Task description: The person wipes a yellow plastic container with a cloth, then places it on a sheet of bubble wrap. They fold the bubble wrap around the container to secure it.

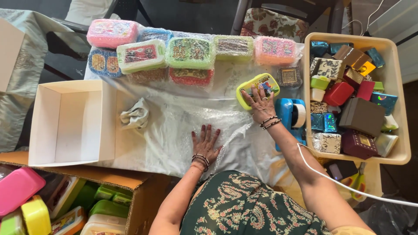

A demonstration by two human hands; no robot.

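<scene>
My left hand [205, 142] lies flat, fingers spread, on a sheet of clear bubble wrap [191, 119] spread over the white-covered table. My right hand [260, 102] reaches forward and rests on a yellow-green lidded plastic box [257, 87] with a patterned top. Both wrists wear bangles. Along the far edge stands a row of wrapped boxes: a pink box [112, 32], a blue one [103, 62], a white-rimmed one [141, 55], green ones [190, 52] and an orange-pink one [275, 50].
A blue tape dispenser [291, 115] sits just right of my right wrist. A beige tray [398, 76] at right holds several small gift boxes. An open white carton [72, 122] stands at left, a crumpled cloth [135, 115] beside it. A brown cardboard box [143, 187] holds colourful containers.
</scene>
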